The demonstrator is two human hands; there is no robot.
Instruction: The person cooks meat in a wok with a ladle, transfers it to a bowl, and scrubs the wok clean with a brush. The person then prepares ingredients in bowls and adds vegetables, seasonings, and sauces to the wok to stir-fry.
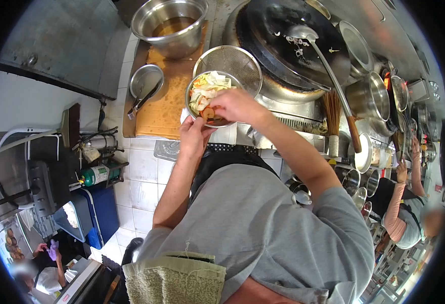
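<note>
My left hand (194, 134) grips the near rim of a round metal bowl (188, 99), thumb over the edge. Pale cabbage pieces (206, 87) fill the bowl's far side, with orange carrot slices (208, 113) nearer to me. Reaching in from the right, my right hand (238, 105) has its fingers closed among the cut vegetables, and the fingertips are partly hidden there. Just beyond the bowl, touching or overlapping it in view, lies a round mesh strainer (237, 60).
A large pot of brown liquid (149, 31) and a small metal pot (137, 81) stand on the left counter. A dark wok (263, 30) holds a long-handled ladle (329, 66). A bamboo brush (333, 114) stands right. Other people (410, 218) work at far right and lower left.
</note>
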